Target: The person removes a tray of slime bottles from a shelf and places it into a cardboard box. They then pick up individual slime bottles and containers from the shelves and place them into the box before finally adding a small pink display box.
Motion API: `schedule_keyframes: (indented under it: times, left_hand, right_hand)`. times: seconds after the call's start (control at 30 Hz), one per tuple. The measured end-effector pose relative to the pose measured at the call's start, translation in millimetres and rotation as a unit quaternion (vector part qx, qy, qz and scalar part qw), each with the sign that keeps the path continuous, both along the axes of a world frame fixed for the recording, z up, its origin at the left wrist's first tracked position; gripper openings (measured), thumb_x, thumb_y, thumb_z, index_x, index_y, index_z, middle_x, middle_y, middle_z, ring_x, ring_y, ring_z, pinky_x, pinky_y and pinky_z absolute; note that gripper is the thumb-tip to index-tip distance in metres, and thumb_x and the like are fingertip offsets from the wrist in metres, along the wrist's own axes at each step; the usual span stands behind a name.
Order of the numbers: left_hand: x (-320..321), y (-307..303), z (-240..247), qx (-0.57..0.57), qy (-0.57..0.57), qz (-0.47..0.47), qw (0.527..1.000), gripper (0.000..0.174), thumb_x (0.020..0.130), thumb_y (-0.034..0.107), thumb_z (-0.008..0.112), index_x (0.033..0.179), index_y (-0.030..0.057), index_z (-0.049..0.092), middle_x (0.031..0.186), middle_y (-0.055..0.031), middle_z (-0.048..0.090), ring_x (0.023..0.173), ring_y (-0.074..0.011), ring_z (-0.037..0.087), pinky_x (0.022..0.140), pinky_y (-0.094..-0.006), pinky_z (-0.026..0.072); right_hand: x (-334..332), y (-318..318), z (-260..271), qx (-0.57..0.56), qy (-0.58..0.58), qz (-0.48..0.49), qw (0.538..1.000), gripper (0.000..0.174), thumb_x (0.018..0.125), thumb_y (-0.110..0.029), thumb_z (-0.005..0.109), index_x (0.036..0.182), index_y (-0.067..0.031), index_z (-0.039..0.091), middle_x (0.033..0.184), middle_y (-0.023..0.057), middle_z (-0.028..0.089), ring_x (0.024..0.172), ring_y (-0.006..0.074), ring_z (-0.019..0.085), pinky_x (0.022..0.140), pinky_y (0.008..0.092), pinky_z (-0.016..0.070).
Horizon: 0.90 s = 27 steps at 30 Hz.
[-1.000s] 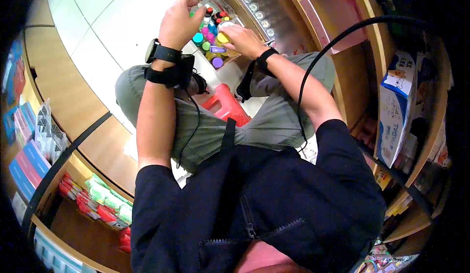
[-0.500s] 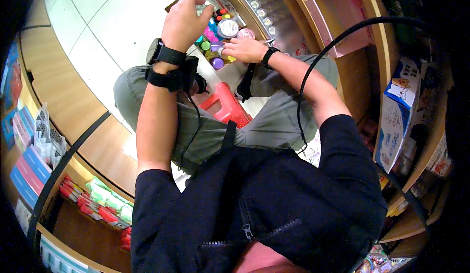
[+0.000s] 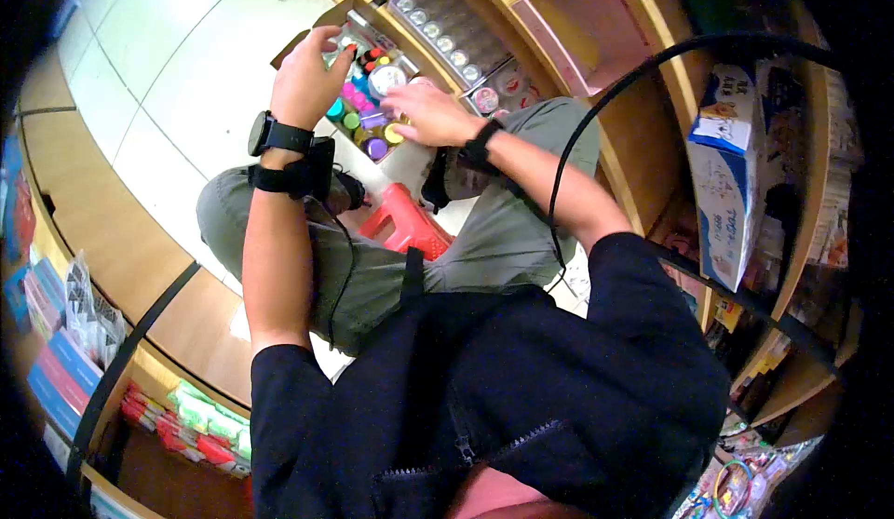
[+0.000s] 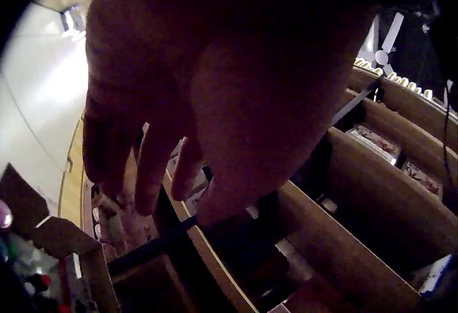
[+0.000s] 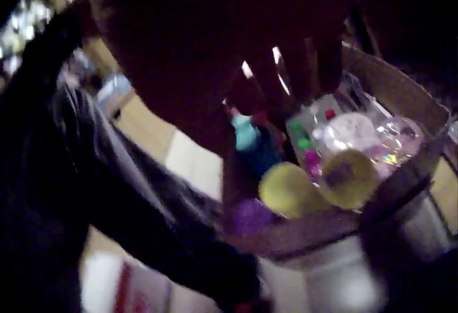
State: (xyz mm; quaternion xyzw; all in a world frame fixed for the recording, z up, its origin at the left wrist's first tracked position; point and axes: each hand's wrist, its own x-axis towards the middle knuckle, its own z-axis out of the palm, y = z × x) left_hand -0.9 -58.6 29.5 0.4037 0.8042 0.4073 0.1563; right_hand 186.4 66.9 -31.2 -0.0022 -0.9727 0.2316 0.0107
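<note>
Yellow-lidded jar [image 3: 394,134] now sits just beside the purple cap [image 3: 375,148] by the near corner of the cardboard box [image 3: 294,50], and it was up between the right hand's fingers a second ago! That right hand [image 3: 433,114] is open over the near side, no visible hold on anything, so the jar looks set down for now. Over on the left edge, the left hand [image 3: 312,80] stays loosely open and empty, leaving both seemingly free.

Matt cardboard on box [image 3: 296,42]; floor tiles [image 3: 177,44] left of box, glossy and smooth; shelving [image 3: 643,151] right of box, wood
</note>
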Motion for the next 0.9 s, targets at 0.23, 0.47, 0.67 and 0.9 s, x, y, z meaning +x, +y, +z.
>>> schedule_keyframes:
  times: [0.23,0.47,0.67,0.9]
  left_hand:
    - [8,7,10,0.015,0.042,-0.013,0.999,0.033,0.080,0.026,0.059,0.109,0.0096,0.055,0.093,-0.0124,0.064,0.088,-0.0302,0.060,0.075,-0.0389,0.0474]
    - [8,4,0,0.023,0.035,-0.027,0.999,0.034,0.079,0.026,0.059,0.108,0.0095,0.055,0.093,-0.0125,0.064,0.088,-0.0317,0.060,0.075,-0.0396,0.0474]
    - [10,9,3,0.006,0.029,-0.029,0.999,0.035,0.080,0.027,0.060,0.109,0.0090,0.055,0.094,-0.0120,0.064,0.089,-0.0312,0.060,0.075,-0.0393,0.0472]
    - [0,9,-12,-0.009,0.015,-0.023,1.000,0.037,0.078,0.026,0.062,0.109,0.0076,0.055,0.091,-0.0110,0.065,0.088,-0.0296,0.061,0.078,-0.0380,0.0472]
  right_hand:
    - [105,91,122,0.231,0.181,-0.506,0.811,0.032,0.071,-0.023,0.059,0.086,0.0053,0.061,0.083,0.0238,0.062,0.084,0.0375,0.061,0.076,0.0461,0.0462]
    - [176,188,100,-0.042,-0.189,-0.606,0.772,0.039,0.076,-0.032,0.051,0.094,0.0015,0.060,0.080,0.0169,0.064,0.073,0.0291,0.061,0.068,0.0372,0.0471]
    - [153,154,104,-0.224,-0.054,-0.647,0.727,0.022,0.076,-0.019,0.048,0.070,-0.0013,0.061,0.057,0.0039,0.055,0.042,0.0104,0.045,0.034,0.0251,0.0277]
    - [116,75,114,-0.182,0.032,-0.615,0.766,0.021,0.076,-0.014,0.049,0.079,0.0044,0.060,0.057,0.0086,0.056,0.040,0.0158,0.049,0.037,0.0284,0.0369]
